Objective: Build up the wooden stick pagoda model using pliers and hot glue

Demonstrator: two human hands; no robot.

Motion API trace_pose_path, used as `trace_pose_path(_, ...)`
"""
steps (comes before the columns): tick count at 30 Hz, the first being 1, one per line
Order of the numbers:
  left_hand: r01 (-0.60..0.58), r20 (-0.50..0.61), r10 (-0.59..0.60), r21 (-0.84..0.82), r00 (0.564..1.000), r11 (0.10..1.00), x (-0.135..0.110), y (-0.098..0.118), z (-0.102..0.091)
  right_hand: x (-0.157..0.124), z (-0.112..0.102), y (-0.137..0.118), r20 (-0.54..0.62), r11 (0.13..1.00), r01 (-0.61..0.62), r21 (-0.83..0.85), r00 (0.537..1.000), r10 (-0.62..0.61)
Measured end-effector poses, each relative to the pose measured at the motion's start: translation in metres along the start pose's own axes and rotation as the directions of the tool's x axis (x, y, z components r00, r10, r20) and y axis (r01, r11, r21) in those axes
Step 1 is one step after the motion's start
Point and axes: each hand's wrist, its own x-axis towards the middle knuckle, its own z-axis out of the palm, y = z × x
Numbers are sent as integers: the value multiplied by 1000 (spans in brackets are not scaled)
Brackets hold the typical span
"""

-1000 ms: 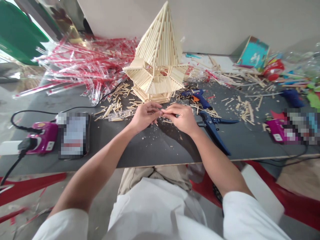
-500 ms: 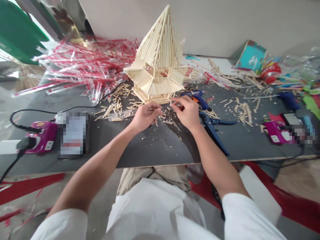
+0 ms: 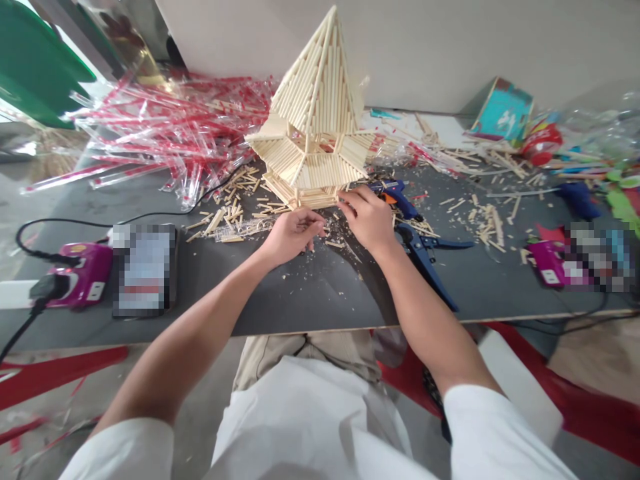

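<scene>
A model tower (image 3: 325, 87) built of thin wooden sticks, with a pointed roof and a wider lower roof, stands at the middle of the table. At the front right of its base, my right hand (image 3: 367, 217) pinches a short wooden stick (image 3: 340, 199) between thumb and fingers; the stick's end seems to meet the base. My left hand (image 3: 295, 233) rests just in front of the base with its fingers curled together. Whatever those fingers may hold is hidden. Cut stick pieces (image 3: 230, 213) and crumbs lie around both hands.
A blue glue gun (image 3: 400, 199) and blue cutters (image 3: 427, 263) lie right of my right hand. Red-and-clear plastic wrappers (image 3: 170, 133) heap at the back left. A phone (image 3: 145, 270) and a purple power strip (image 3: 90, 273) with cables sit left. A red can (image 3: 541, 143) lies back right.
My right hand has moved slightly left and up, bringing the short stick against the tower's base. The left hand has barely shifted.
</scene>
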Motion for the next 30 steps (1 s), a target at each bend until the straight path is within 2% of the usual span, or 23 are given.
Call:
trace_pose_path(5,19,0,-19,21,1000,1000,0,2,-1,1,-1,-2,20,996,29,-88,999,-27)
trace_pose_path(13,30,-2,-30,-60,1000,998,0,4,-1,-2,-3,-8,14,995,-12,-96,1000,13)
trace_pose_path(25,23,-6,-23,-79,1000,997,1,4,-2,-3,3,-2,-28,999,-27,-17,999,26)
trace_pose_path(30,26,-2,-27,-69,1000,997,1,3,-1,-3,6,2,-65,997,-68,36,995,70)
